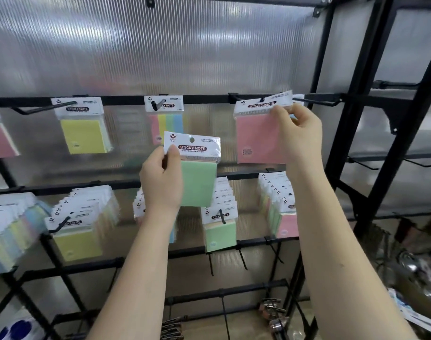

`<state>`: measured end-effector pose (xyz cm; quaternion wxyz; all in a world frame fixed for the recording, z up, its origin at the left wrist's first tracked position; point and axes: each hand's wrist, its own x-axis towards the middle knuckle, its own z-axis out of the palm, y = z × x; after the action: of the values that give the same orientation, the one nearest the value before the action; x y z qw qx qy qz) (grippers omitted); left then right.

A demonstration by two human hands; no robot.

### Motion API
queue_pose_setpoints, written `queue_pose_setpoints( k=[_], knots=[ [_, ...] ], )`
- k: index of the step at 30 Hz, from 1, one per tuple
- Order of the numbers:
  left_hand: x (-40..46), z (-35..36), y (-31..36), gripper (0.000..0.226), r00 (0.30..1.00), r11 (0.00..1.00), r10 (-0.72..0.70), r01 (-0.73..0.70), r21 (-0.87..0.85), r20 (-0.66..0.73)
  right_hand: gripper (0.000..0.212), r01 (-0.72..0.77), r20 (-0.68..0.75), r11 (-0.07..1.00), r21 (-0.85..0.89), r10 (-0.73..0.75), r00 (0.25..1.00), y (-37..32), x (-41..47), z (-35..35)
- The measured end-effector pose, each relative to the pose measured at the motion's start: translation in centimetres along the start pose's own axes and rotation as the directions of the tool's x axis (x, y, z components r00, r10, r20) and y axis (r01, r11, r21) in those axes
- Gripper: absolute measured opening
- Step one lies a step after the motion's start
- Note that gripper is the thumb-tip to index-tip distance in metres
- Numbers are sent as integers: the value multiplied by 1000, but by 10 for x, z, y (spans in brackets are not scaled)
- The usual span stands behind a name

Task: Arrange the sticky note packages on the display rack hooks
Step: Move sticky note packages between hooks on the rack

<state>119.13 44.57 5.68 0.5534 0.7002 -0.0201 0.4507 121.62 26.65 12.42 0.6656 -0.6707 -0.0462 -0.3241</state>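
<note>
— Right, item one: what sits in your right grip (291, 130)?

— Pink sticky note package (258, 136), one unit. My thumb and fingers pinch its white header card at the right edge, the grip clenched on the card and nothing else. The header hole looks to be at or on the black hook (315, 101) that juts from the upper rail, just above and to the right of that grip; whether the card is fully threaded I cannot tell. It is tilted, left corner low, because I hold it by one side only.

— Item two, left grip (161, 177)?

— Green sticky note package (197, 182), one unit, grasped along its left edge, thumb on the header front, fingers curled behind. It hangs free in front of the rack, off any hook, its punch hole open and unthreaded. I judge it is held low and aside as the next unit to hang, so the right side can finish first.

— Stock around the grips?

— Above the left grip, a multicolour strip package (166, 119) on its own hook. Further left, a yellow package (83, 133). Below both grips, the lower rail carries full rows of packages (219, 212).

— Remaining?

— By my estimate, seat the pink, then place the green.
</note>
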Motion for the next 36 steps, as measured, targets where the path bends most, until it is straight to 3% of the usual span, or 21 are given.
queue_pose_setpoints(
  k=[7, 17, 29, 36],
  knots=[
    [4, 8, 3, 44, 1000, 999, -23, 23, -33, 18, 33, 10, -35, 1000, -4, -10, 999, 1, -7, -19],
    [20, 52, 31, 41, 985, 996, 66, -54, -75, 162, 44, -120, -173, 991, 63, 129, 976, 39, -38, -66],
    [29, 98, 46, 38, 979, 983, 92, -61, -171, 180, 24, -155, -187, 987, 43, 161, 969, 43, -40, -83],
    [31, 110, 41, 38, 989, 989, 64, -45, -142, 135, 24, -166, -193, 984, 62, 175, 965, 41, -38, -86]
  ],
)
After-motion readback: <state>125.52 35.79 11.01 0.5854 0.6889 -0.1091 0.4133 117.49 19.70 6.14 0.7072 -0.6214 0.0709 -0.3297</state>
